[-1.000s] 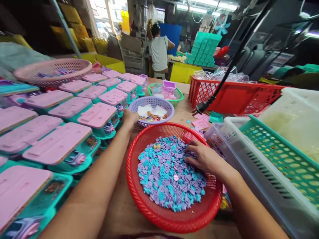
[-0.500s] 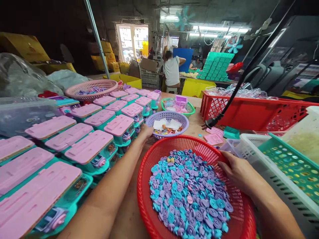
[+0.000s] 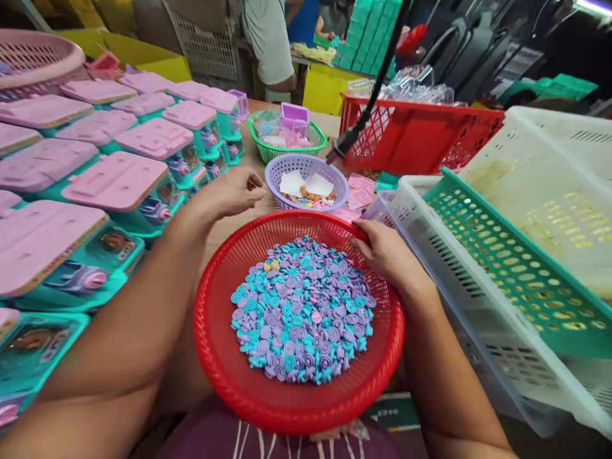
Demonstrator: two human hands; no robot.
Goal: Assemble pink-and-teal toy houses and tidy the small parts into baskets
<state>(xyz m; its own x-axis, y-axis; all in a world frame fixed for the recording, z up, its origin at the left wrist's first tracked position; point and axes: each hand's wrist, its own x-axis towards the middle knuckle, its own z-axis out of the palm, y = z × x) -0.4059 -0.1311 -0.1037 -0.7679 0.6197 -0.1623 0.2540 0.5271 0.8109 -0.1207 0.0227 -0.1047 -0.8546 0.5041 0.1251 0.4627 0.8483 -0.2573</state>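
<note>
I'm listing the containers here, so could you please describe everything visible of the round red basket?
The round red basket looks like plastic, with finely slotted walls and a thick rim ridged like rope. It is open side up, close to the camera, and holds a broad heap of mostly purple and turquoise pieces, many with swirls. The right hand holds its far right rim; the left hand is clear of it. What supports its base is hidden.

Brown tabletop; pale stool beyond; lit tube.
</note>
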